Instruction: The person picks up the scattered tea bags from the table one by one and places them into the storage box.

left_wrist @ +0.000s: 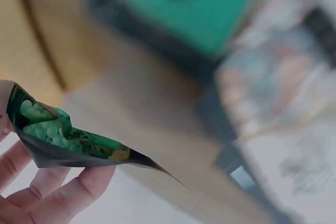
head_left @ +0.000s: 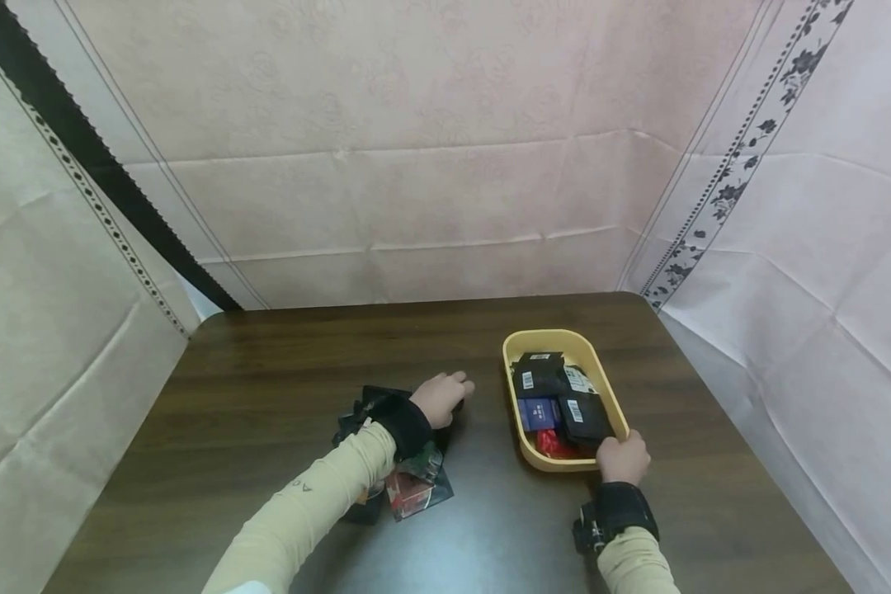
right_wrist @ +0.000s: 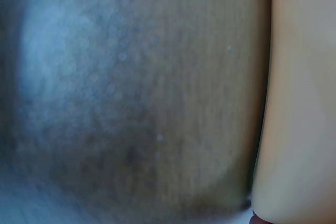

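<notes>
My left hand (head_left: pixel 438 400) is over the middle of the table, above a loose pile of packets (head_left: pixel 421 493). Between its thumb and fingers it pinches a dark packet (left_wrist: pixel 79 140) printed with green grapes, clearest in the left wrist view; in the head view the hand mostly hides it. On the right, my right hand (head_left: pixel 624 458) grips the near right corner of a yellow plastic basket (head_left: pixel 516 340). The basket's pale wall (right_wrist: pixel 299 103) fills the right side of the right wrist view, where the hand's fingers do not show.
Inside the basket lie black packets (head_left: pixel 585 419), a blue packet (head_left: pixel 538 414) and a red packet (head_left: pixel 553 445). A blurred green packet (left_wrist: pixel 194 9) shows in the left wrist view. Pale cloth (head_left: pixel 431 198) hangs behind and beside the dark wooden table (head_left: pixel 267 371).
</notes>
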Action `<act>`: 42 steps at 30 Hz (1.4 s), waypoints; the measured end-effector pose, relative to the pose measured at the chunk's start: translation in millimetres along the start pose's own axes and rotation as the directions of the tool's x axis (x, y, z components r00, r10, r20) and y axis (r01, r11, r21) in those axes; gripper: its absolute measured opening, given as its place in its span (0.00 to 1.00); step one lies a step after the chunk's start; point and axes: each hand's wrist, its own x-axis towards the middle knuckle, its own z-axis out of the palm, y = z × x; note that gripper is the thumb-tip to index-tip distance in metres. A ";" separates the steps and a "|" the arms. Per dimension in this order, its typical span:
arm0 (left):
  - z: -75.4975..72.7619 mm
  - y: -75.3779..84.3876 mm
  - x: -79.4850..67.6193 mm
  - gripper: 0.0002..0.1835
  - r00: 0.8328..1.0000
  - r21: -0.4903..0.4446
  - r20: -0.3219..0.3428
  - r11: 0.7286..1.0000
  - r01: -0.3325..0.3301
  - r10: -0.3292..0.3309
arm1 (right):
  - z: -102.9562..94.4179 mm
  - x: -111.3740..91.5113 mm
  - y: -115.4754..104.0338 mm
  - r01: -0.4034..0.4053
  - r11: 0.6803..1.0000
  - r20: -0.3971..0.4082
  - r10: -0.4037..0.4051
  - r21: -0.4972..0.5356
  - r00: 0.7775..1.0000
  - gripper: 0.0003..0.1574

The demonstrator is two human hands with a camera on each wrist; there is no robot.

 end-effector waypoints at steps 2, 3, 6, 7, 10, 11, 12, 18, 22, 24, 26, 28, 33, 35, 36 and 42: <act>-14.1 5.1 6.1 0.18 0.999 -0.015 -0.030 1.000 -0.013 0.013 | -1.1 1.3 0.4 -0.002 1.000 -0.003 0.002 -0.002 1.000 0.28; -21.2 9.0 9.4 0.18 0.999 -0.013 -0.043 1.000 -0.024 0.023 | -1.5 2.0 1.0 -0.001 1.000 -0.005 0.001 -0.005 1.000 0.28; -41.0 27.3 21.9 0.20 0.994 -0.005 -0.093 0.998 -0.066 0.065 | -1.7 3.0 2.3 -0.001 1.000 -0.006 0.001 -0.009 1.000 0.29; -46.5 35.4 26.9 0.21 0.990 0.008 -0.114 0.997 -0.083 0.083 | -1.4 3.0 2.8 -0.001 1.000 -0.007 0.001 -0.013 1.000 0.29; -58.2 61.9 44.1 0.24 0.983 0.057 -0.132 0.991 -0.118 0.125 | 0.6 2.1 3.2 -0.009 1.000 -0.005 0.009 -0.012 1.000 0.29; -61.3 70.7 49.8 0.25 0.983 0.080 -0.124 0.989 -0.126 0.135 | 1.5 1.3 2.9 -0.010 1.000 -0.004 0.010 -0.011 1.000 0.29; -62.6 78.5 55.5 0.25 0.982 0.103 -0.121 0.986 -0.131 0.143 | 2.5 0.7 2.6 -0.012 1.000 -0.001 0.012 -0.009 1.000 0.29; -50.6 97.4 78.5 0.32 0.988 0.077 -0.035 0.986 -0.145 0.148 | 7.6 -5.2 1.7 0.008 1.000 0.002 -0.008 -0.009 1.000 0.28; -41.9 93.5 77.8 0.47 0.992 -0.018 0.052 0.993 -0.113 0.113 | 7.2 -5.8 1.3 -0.002 1.000 -0.006 0.002 0.016 1.000 0.27; -40.5 91.9 76.5 0.48 0.993 -0.036 0.062 0.994 -0.102 0.104 | 6.0 -3.9 2.0 -0.013 1.000 -0.011 0.013 0.029 1.000 0.27; -40.4 91.2 75.1 0.48 0.993 -0.038 0.056 0.994 -0.101 0.103 | 4.0 -1.1 2.8 -0.017 0.999 -0.020 0.017 0.032 1.000 0.27; -40.1 89.6 72.0 0.48 0.993 -0.037 0.052 0.994 -0.100 0.102 | 3.0 -0.1 3.1 -0.014 1.000 -0.023 0.015 0.026 1.000 0.27; -39.4 80.6 56.9 0.48 0.995 -0.045 0.043 0.995 -0.092 0.094 | 3.0 -1.0 2.9 -0.018 1.000 -0.015 0.018 0.012 1.000 0.28; -38.1 72.1 47.9 0.48 0.996 -0.053 0.035 0.995 -0.084 0.086 | 3.1 -1.0 2.7 -0.019 1.000 -0.008 0.019 0.013 1.000 0.28; -37.4 66.3 42.4 0.48 0.996 -0.057 0.027 0.995 -0.082 0.084 | 3.0 -1.0 2.6 -0.017 1.000 -0.007 0.017 0.012 1.000 0.28; -32.1 11.2 -5.2 0.52 1.000 -0.059 0.007 0.998 0.002 -0.002 | 1.6 -0.2 1.1 -0.005 1.000 0.000 0.005 0.004 1.000 0.28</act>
